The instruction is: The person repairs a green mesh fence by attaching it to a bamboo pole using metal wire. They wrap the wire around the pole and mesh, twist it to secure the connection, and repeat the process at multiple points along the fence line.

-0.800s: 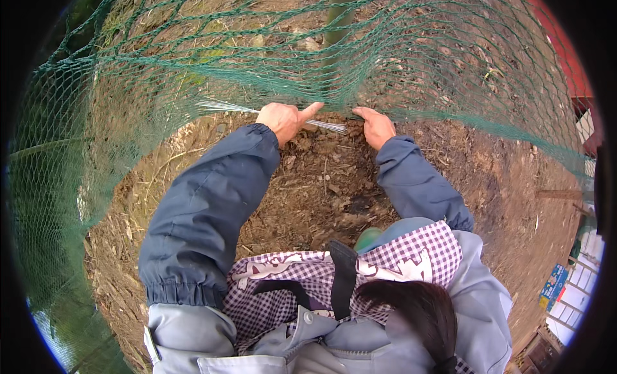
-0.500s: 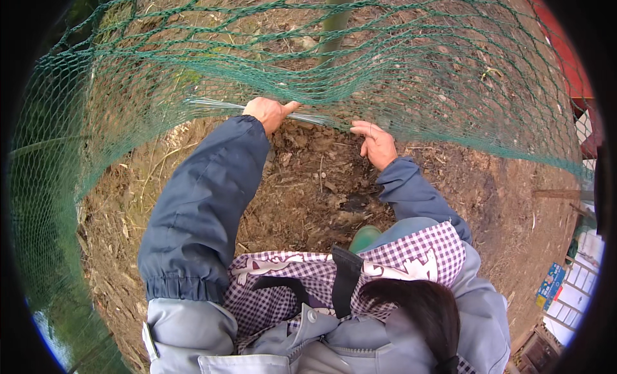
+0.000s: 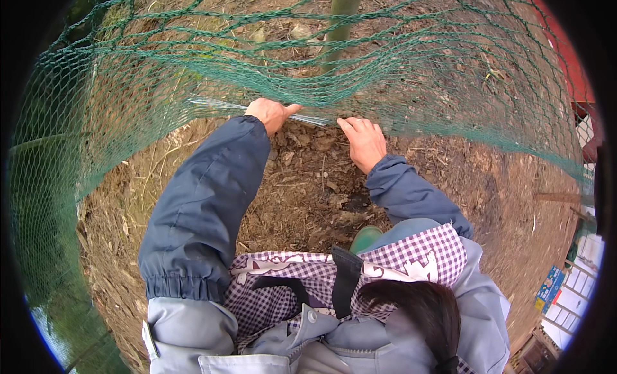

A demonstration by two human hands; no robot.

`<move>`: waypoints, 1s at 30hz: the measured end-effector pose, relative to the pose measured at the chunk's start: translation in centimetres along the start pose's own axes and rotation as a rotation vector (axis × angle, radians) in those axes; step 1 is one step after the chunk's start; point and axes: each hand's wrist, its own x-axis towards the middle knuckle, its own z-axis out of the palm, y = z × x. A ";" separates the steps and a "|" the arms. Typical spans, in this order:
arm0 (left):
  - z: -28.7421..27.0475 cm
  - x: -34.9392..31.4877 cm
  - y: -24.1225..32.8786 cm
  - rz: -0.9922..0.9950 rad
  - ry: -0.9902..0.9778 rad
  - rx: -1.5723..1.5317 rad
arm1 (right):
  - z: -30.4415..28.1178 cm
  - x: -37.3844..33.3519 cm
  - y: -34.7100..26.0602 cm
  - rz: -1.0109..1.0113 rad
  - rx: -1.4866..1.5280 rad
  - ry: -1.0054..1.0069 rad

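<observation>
A green net (image 3: 308, 94) hangs across in front of me, its lower part bunched near my hands. My left hand (image 3: 270, 115) is closed round a bundle of thin silvery wires (image 3: 218, 104) at the net. The wires stick out on both sides of the fist, and the thumb points right. Just beyond the right-hand wire ends (image 3: 312, 120), my right hand (image 3: 365, 141) is at the net's lower edge. Its fingers are bent and drawn together. What lies between the fingertips, if anything, is too small to tell.
Brown soil with dry litter (image 3: 308, 194) lies below and behind the net. A greenish post (image 3: 340, 27) stands beyond the net. At right are a red panel (image 3: 562, 46), a wooden stick (image 3: 558, 197) and a blue-yellow box (image 3: 549, 287). A green boot (image 3: 365, 239) shows below my right arm.
My right hand has moved left toward the wire ends, and its fingers have turned and drawn together. My left hand still holds the wires in nearly the same place.
</observation>
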 end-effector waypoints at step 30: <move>-0.2 1.8 1.5 0.043 0.077 -0.123 | 0.9 -3.2 1.3 0.235 0.765 -0.314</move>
